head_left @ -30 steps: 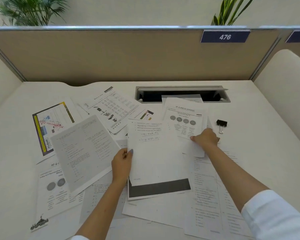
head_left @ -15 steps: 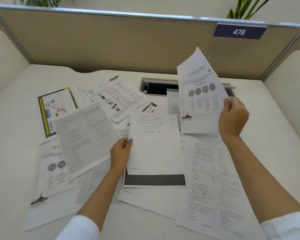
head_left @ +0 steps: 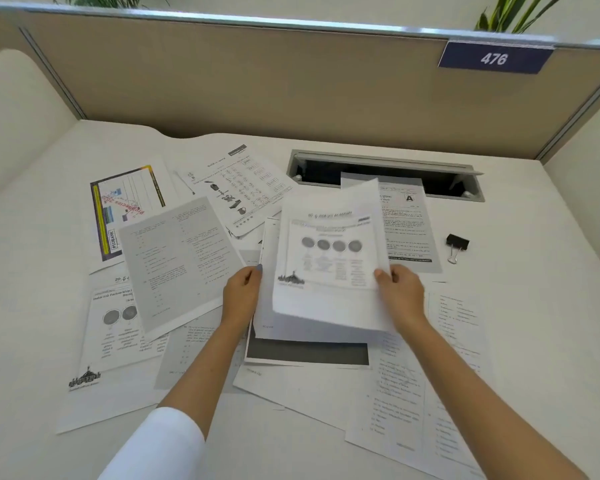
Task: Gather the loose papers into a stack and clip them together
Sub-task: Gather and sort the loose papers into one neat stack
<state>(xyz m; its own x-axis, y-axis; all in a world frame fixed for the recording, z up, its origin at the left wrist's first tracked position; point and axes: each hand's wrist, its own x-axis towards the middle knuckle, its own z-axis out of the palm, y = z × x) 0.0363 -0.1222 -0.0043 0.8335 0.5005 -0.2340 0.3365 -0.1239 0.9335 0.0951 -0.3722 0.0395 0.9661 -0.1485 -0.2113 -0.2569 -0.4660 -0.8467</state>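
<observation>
White cubicle bench (head_left: pixel 534 306), loose papers (head_left: pixel 174 258) strewn across it. Right hand (head_left: pixel 400 292) pinches the four-circle sheet (head_left: pixel 329 258), laying it onto the sheet (head_left: pixel 267 306) the left hand (head_left: pixel 243 292) grips, starting a stack. Binder clip (head_left: pixel 457 244) waits far right.

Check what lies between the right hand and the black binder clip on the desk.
Head view: between the right hand and the black binder clip lies the lower right corner of a grey printed sheet marked A, then a bare strip of white desk.

Loose papers (head_left: pixel 174 261) scattered (overlapping); binder clip (head_left: pixel 457 244) lies apart.
</observation>
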